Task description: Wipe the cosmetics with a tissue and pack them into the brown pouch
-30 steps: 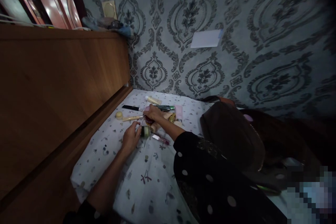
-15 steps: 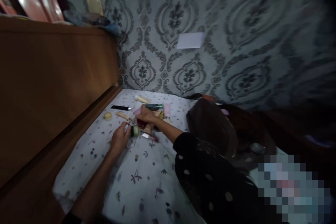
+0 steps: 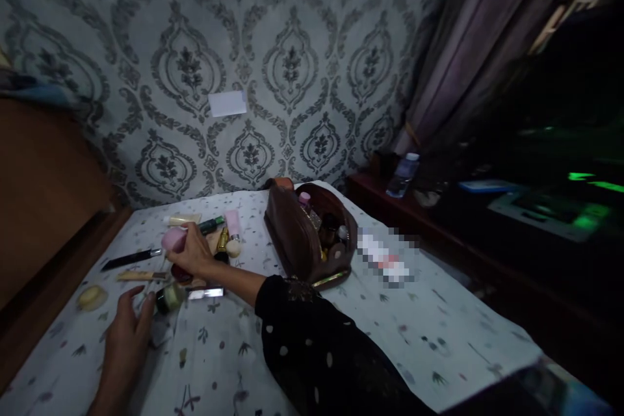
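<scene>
My right hand is closed on a round pink item above a group of cosmetics on the white patterned sheet. Fingers apart, my left hand rests at the near left, beside a small jar with a dark lid. Around the hands lie a black pen-like item, a brush, a yellow round item, a pink tube, a green tube, a cream tube and a gold tube.
An open brown bag holding several small items stands right of the cosmetics. Beyond it are a water bottle on a dark ledge and a curtain. A wooden panel borders the left, with a patterned wall behind.
The view has turned right, so the bag's contents and the bottle now show. My right hand has the pink item, slightly raised; my left hand stays near the jar.
</scene>
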Tool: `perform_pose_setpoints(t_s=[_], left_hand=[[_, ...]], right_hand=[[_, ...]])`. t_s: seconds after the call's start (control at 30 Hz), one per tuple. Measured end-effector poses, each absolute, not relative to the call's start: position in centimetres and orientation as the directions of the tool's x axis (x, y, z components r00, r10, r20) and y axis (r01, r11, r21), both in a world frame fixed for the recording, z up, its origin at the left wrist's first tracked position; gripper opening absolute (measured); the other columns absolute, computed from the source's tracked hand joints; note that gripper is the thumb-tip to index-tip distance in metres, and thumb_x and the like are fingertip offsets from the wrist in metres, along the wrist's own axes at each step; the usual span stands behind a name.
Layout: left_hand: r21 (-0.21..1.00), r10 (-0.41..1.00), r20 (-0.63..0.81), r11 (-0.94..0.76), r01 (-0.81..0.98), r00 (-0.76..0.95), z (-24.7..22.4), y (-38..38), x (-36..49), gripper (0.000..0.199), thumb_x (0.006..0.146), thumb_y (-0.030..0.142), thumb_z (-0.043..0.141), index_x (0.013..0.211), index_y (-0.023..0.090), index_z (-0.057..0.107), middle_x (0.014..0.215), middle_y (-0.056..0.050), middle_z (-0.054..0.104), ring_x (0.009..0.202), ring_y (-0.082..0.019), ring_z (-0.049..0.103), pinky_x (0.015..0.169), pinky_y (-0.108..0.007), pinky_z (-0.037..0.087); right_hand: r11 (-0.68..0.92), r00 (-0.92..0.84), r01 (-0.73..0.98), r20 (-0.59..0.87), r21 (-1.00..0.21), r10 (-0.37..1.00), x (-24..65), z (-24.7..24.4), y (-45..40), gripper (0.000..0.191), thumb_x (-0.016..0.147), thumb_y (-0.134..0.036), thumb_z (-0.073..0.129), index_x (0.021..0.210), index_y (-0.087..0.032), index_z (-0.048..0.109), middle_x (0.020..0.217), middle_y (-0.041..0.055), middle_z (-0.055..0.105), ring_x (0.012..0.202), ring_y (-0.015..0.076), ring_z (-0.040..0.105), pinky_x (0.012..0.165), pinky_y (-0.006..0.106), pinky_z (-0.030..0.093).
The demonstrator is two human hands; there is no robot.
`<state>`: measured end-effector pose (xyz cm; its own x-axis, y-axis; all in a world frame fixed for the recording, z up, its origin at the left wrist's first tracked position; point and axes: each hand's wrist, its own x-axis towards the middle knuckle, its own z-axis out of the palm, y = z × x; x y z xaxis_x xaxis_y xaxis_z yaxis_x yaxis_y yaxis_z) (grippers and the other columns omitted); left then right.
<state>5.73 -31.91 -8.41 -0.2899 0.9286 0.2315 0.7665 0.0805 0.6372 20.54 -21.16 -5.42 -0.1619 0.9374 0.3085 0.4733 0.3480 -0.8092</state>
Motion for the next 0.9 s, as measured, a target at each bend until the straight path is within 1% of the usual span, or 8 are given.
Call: perform_pose_setpoints(t_s=[0.17,0.23,0.33,0.47,0.57,0.63,0.77,0.9], left_hand=[[0.694,0.848,0.266,0.162,0.701,-0.459,-7.0,-32.8,6.4,0.067,0.074,0.068,0.047,0.115,0.015,0.053,0.055,0.007,0.041,0.049,-0.023,0.05,0.053,-0.034,0.04],[0.745,0.826,0.282,0.132,0.653,-0.488,-6.5,-33.3,7.0,0.061,0.072,0.066,0.053,0.109,0.017,0.054,0.057,0.007,0.042,0.05,-0.02,0.046,0.051,-0.032,0.038],[0.798,0.813,0.332,0.027,0.602,-0.478,-6.1,-33.9,8.3,0.045,0.074,0.06,0.056,0.096,0.021,0.057,0.06,0.005,0.046,0.054,-0.017,0.046,0.051,-0.028,0.038],[0.79,0.872,0.388,-0.148,0.595,-0.299,-6.4,-34.2,10.4,0.035,0.079,0.05,0.056,0.093,0.018,0.06,0.082,-0.001,0.062,0.08,-0.02,0.058,0.072,-0.03,0.048],[0.799,0.925,0.363,-0.248,0.548,-0.112,-6.8,-34.4,12.0,0.032,0.086,0.044,0.053,0.102,0.018,0.062,0.096,-0.005,0.068,0.092,-0.021,0.062,0.084,-0.032,0.05],[0.757,0.917,0.398,-0.327,0.566,-0.002,-6.8,-34.7,12.9,0.03,0.09,0.04,0.051,0.106,0.018,0.063,0.106,-0.008,0.068,0.102,-0.023,0.062,0.093,-0.035,0.048],[0.623,0.863,0.486,-0.454,0.637,0.139,-6.5,-35.2,14.3,0.028,0.094,0.035,0.05,0.113,0.019,0.063,0.107,-0.009,0.065,0.104,-0.023,0.06,0.094,-0.036,0.047],[0.496,0.808,0.519,-0.55,0.671,0.279,-6.9,-34.9,15.2,0.028,0.097,0.028,0.047,0.118,0.02,0.062,0.107,-0.008,0.06,0.1,-0.02,0.059,0.09,-0.033,0.048]], right_hand=[[0.264,-0.088,0.297,0.249,-0.917,0.964,24.5,-5.7,-25.8,0.062,0.064,-0.033,0.078,0.118,-0.022,0.05,0.114,0.0048,0.062,0.104,0.0231,0.061,0.089,0.036,0.05],[0.267,-0.123,0.281,0.241,-0.922,0.963,26.9,-6.7,-28.3,0.057,0.064,-0.037,0.079,0.113,-0.021,0.054,0.109,0.0042,0.063,0.099,0.023,0.062,0.086,0.036,0.051],[0.334,-0.211,0.327,0.276,-0.884,0.937,30.1,-8.3,-31.8,0.051,0.066,-0.032,0.077,0.111,-0.022,0.057,0.109,0.0038,0.064,0.099,0.0225,0.062,0.087,0.035,0.05],[0.32,-0.216,0.504,0.242,-0.802,0.946,32.6,-9.9,-34.3,0.058,0.07,-0.028,0.072,0.125,-0.022,0.053,0.122,0.0086,0.061,0.112,0.025,0.058,0.097,0.039,0.045],[0.256,-0.152,0.509,0.206,-0.822,0.967,32.9,-10.5,-34.5,0.053,0.075,-0.027,0.068,0.125,-0.019,0.052,0.118,0.0085,0.063,0.105,0.0224,0.06,0.093,0.035,0.047],[0.252,-0.158,0.494,0.199,-0.832,0.967,32.8,-10.7,-34.4,0.05,0.076,-0.028,0.067,0.123,-0.019,0.053,0.114,0.007,0.063,0.097,0.0201,0.061,0.088,0.033,0.048],[0.291,-0.196,0.496,0.221,-0.818,0.955,32.7,-10.6,-34.5,0.053,0.075,-0.026,0.069,0.126,-0.021,0.054,0.114,0.0061,0.062,0.092,0.018,0.06,0.085,0.031,0.048],[0.306,-0.222,0.502,0.222,-0.809,0.95,32.8,-10.5,-34.2,0.057,0.077,-0.028,0.07,0.131,-0.02,0.053,0.118,0.0081,0.059,0.102,0.021,0.059,0.09,0.034,0.048]])
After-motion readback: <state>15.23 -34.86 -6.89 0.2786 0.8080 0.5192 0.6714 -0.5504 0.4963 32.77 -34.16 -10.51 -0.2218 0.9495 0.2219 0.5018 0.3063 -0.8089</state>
